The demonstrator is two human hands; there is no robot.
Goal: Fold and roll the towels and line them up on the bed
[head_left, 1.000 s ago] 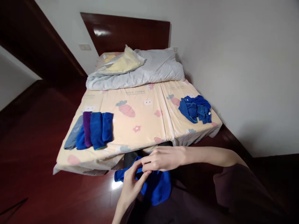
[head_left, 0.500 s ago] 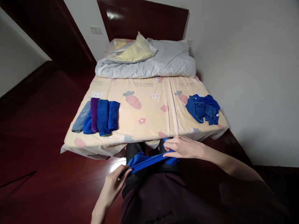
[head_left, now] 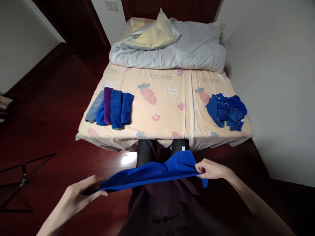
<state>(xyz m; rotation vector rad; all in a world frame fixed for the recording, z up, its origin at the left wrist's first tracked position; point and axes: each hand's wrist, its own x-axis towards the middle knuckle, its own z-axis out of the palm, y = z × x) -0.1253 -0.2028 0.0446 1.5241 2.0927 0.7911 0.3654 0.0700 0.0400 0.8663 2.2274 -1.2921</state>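
A blue cloth (head_left: 157, 170) with a small white tag is stretched between my two hands, above my lap and in front of the bed's near edge. At its left end my left hand (head_left: 82, 193) pinches it between thumb and fingers. My right hand (head_left: 211, 168) is closed on the right end, and a short blue piece hangs beneath that hand. On the left of the bed lie several folded cloths side by side: a grey one (head_left: 95, 107), a purple one (head_left: 107, 105) and blue ones (head_left: 116, 109). A crumpled blue pile (head_left: 227, 111) rests on the bed's right side.
The bed (head_left: 162, 121) has a patterned yellowish sheet. A grey quilt (head_left: 197, 47) and a pale yellow pillow (head_left: 157, 32) lie at its far end. Black stand legs (head_left: 23, 180) are on the floor at the left. A wall (head_left: 278, 98) rises on the right.
My hands have moved apart, left hand leftward and right hand rightward, so the blue cloth is spread much wider. The view has shifted, and more of the stand shows at the left.
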